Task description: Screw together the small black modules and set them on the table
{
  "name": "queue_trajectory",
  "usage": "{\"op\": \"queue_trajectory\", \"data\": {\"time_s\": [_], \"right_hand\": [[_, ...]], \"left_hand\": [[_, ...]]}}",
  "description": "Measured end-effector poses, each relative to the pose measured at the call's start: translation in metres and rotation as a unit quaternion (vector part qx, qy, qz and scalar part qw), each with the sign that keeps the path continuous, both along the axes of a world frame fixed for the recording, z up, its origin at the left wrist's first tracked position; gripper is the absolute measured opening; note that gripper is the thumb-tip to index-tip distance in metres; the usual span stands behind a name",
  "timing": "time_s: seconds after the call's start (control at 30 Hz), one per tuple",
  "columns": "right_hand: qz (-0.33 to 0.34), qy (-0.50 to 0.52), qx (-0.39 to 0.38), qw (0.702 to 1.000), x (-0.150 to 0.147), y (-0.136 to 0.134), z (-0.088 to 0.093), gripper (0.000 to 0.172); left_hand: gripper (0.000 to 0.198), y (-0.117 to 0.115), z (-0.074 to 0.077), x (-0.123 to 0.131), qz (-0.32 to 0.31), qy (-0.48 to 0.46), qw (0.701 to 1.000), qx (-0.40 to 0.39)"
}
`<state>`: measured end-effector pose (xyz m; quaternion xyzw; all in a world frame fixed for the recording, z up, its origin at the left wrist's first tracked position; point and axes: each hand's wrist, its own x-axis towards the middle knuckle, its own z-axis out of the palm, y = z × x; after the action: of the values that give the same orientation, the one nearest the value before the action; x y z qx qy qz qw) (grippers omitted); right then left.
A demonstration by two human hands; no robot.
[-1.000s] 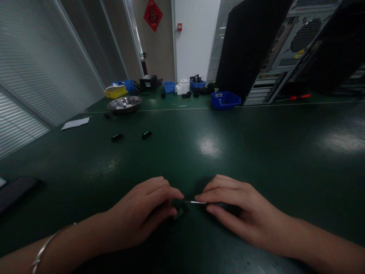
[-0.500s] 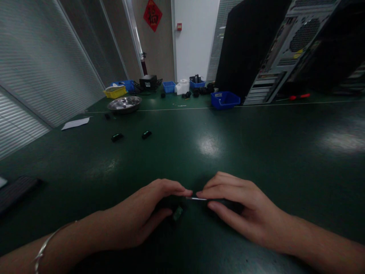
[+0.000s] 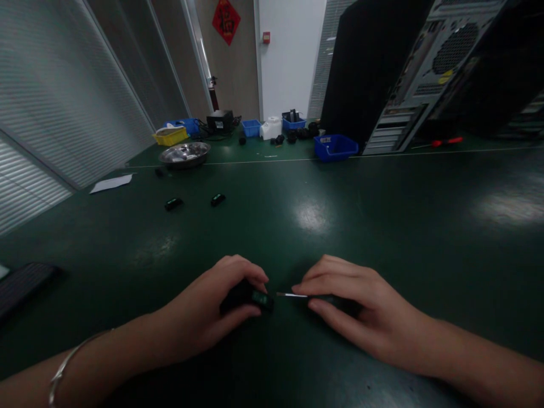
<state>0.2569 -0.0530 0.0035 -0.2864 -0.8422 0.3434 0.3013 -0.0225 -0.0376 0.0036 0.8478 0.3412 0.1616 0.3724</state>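
My left hand (image 3: 221,309) is closed round a small black device with a green circuit board (image 3: 262,300) showing on its upper face, pinched between thumb and fingers. In my right hand (image 3: 357,306) is a small screwdriver (image 3: 292,295), its thin metal shaft pointing left while the fingers cover most of its dark handle. The shaft's tip ends just short of the device, with a narrow gap between them. Two similar black pieces with green tops, a left one (image 3: 173,204) and a right one (image 3: 217,199), lie farther off on the table.
Across the green tabletop (image 3: 382,209) stand a steel bowl (image 3: 185,155), a yellow tray (image 3: 170,136) and a blue bin (image 3: 335,148). An open computer case (image 3: 403,85) rises at the back right, near a red-handled screwdriver (image 3: 446,142). A keyboard (image 3: 28,289) lies at the left edge.
The small device has turned and moved up into my left hand's grip. Those fingers have drawn back left from the screwdriver's tip. My right hand has hardly moved.
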Motion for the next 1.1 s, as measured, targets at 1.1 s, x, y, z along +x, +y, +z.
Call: {"op": "queue_trajectory", "data": {"time_s": [1.1], "right_hand": [[0.018,-0.079,0.037,0.996,-0.004,0.000,0.002,0.024]], "left_hand": [[0.047,-0.006,-0.008,0.011,0.033,-0.047,0.996,0.071]]}}
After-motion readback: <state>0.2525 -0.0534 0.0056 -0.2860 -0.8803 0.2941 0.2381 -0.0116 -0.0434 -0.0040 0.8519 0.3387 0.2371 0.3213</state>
